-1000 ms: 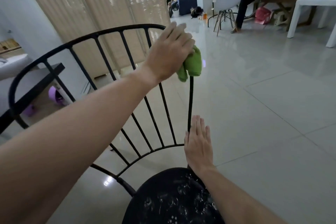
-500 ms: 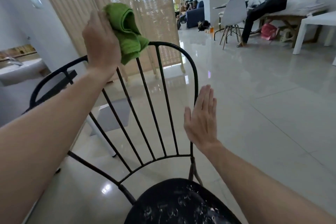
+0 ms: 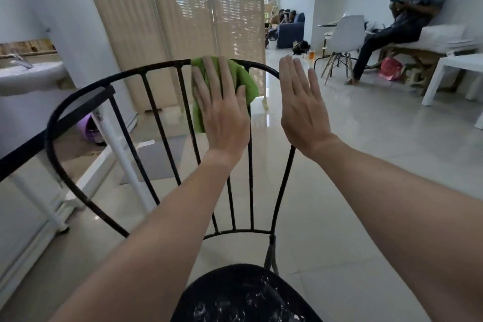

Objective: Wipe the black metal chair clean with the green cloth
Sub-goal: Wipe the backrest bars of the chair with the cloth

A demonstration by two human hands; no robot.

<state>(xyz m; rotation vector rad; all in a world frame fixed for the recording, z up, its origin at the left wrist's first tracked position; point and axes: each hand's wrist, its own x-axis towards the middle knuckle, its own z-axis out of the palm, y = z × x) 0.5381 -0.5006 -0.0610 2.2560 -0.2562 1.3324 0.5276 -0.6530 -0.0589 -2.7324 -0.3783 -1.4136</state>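
The black metal chair (image 3: 146, 144) stands in front of me, its curved backrest of thin vertical bars facing me and its round seat at the bottom edge flecked with white. My left hand (image 3: 222, 112) presses the green cloth (image 3: 247, 81) flat against the top rail and upper bars, fingers spread over it. The cloth hangs over the rail near its middle. My right hand (image 3: 303, 107) is flat and open against the chair's right upright, holding nothing.
A black-topped table with white legs (image 3: 34, 144) and a white sink (image 3: 28, 78) are at the left. Beige blinds (image 3: 183, 13) hang behind the chair. At the right are a white chair (image 3: 345, 34), a white table (image 3: 454, 70) and a seated person (image 3: 402, 18). Glossy tiled floor lies ahead.
My left hand has brought the cloth down from above the rail's left part onto the rail's middle and upper bars. My right hand has risen along the right upright.
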